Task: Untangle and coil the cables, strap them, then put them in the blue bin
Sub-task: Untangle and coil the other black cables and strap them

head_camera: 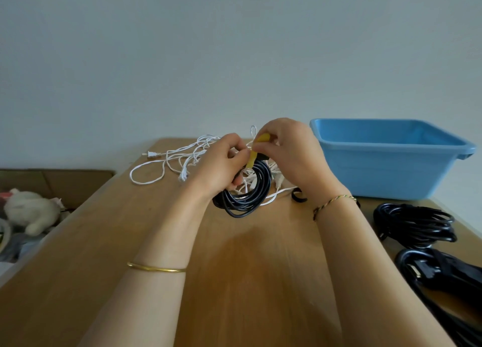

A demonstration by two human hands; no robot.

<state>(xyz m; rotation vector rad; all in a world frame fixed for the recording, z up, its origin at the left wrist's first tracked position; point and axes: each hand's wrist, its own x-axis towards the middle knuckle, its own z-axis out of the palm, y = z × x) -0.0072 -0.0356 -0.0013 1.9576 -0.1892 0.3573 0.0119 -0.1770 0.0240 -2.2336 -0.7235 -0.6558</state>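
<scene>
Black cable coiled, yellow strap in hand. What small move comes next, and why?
Probably wrap the yellow strap round the black coil and fasten it: the left hand grips the coil, the right hand pinches the strap's free end above it.

Both hands (260, 159) pinch a yellow strap (252, 159) over the coiled black cable (245, 198) beside the blue bin (391, 169).

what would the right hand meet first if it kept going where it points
Likely the left hand, which holds the black cable coil: the right hand points left past the yellow strap it pinches. Depth unclear.
</scene>
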